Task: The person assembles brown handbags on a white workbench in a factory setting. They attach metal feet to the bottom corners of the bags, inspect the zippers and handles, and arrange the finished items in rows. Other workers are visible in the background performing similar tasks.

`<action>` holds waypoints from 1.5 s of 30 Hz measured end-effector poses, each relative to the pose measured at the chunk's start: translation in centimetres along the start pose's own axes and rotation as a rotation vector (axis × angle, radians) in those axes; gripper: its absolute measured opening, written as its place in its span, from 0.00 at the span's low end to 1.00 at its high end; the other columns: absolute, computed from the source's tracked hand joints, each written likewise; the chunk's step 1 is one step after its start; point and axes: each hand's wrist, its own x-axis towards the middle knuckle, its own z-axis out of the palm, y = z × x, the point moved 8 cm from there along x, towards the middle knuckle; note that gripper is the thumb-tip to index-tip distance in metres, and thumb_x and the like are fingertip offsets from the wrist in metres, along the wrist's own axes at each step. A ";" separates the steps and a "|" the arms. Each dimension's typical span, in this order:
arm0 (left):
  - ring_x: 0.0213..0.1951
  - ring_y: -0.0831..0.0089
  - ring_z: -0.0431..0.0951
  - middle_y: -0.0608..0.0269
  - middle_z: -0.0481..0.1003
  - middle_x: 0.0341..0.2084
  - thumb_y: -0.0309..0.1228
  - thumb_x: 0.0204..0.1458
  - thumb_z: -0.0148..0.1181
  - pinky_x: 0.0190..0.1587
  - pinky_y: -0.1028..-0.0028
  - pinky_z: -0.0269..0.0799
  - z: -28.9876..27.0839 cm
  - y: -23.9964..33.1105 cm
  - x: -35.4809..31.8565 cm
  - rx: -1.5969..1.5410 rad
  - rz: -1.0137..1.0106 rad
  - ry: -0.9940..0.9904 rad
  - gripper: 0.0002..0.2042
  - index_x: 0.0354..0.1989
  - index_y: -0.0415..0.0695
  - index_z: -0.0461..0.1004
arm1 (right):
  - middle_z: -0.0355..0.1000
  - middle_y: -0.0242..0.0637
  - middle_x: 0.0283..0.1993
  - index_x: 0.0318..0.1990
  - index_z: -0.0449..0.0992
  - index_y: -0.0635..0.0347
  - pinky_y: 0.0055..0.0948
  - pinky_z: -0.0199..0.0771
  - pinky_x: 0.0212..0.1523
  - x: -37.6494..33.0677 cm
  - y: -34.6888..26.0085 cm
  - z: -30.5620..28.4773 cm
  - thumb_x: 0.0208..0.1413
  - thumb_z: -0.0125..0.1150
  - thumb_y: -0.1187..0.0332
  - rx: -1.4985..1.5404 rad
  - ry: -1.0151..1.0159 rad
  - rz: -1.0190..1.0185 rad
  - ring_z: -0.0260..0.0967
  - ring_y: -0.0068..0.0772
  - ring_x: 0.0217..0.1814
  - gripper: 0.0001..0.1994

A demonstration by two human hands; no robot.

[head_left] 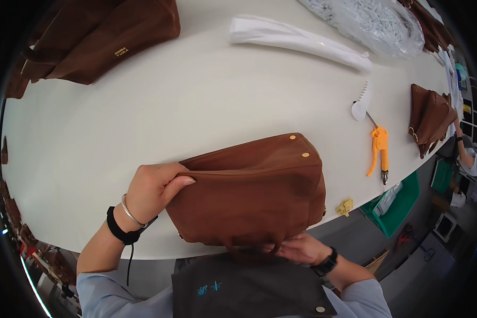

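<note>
A brown leather handbag (249,204) lies on its side at the front edge of the white table, with gold studs on its far right part and its handles toward me. My left hand (161,185) pinches the upper left edge of the bag, thumb on top and fingers hidden behind the leather. At the bag's near right edge, next to the handles, my right hand (302,249) holds on to it. Its fingertips are partly covered by the bag and a handle.
On the white table (116,127) are a larger brown bag (127,42), a white paper roll (302,42), a plastic bag of grey pieces (376,26), an orange air gun (379,148) and a yellow crumpled scrap (345,206). Off the right edge stands a green bin (403,212); another person's arm (464,151) shows beyond.
</note>
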 end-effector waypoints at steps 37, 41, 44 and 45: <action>0.72 0.54 0.42 0.56 0.47 0.71 0.50 0.51 0.55 0.70 0.55 0.36 8.2 1.3 -1.9 0.352 0.035 0.011 0.37 0.68 0.48 0.56 | 0.71 0.31 0.35 0.41 0.71 0.62 0.23 0.68 0.41 2.7 -23.7 7.8 0.40 0.74 0.73 -1.599 0.766 -0.773 0.67 0.23 0.37 0.21; 0.70 0.46 0.47 0.49 0.51 0.69 0.50 0.51 0.54 0.68 0.51 0.43 7.6 1.7 -1.7 0.469 0.024 -0.002 0.34 0.64 0.44 0.62 | 0.71 0.32 0.31 0.40 0.73 0.62 0.24 0.68 0.41 1.4 -24.0 8.2 0.39 0.76 0.69 -1.458 0.737 -0.795 0.68 0.25 0.36 0.20; 0.70 0.45 0.46 0.46 0.51 0.68 0.51 0.51 0.54 0.68 0.50 0.43 8.2 2.2 -1.3 0.577 0.058 0.008 0.34 0.63 0.42 0.62 | 0.69 0.33 0.29 0.39 0.74 0.62 0.26 0.67 0.38 0.6 -24.0 6.6 0.39 0.77 0.67 -1.431 0.728 -0.815 0.67 0.29 0.33 0.20; 0.70 0.44 0.46 0.45 0.50 0.68 0.51 0.51 0.54 0.68 0.50 0.42 8.2 2.5 -1.0 0.604 0.064 0.001 0.35 0.64 0.41 0.60 | 0.69 0.34 0.28 0.39 0.74 0.62 0.27 0.67 0.37 0.6 -24.2 6.5 0.39 0.77 0.66 -1.489 0.742 -0.828 0.66 0.30 0.31 0.20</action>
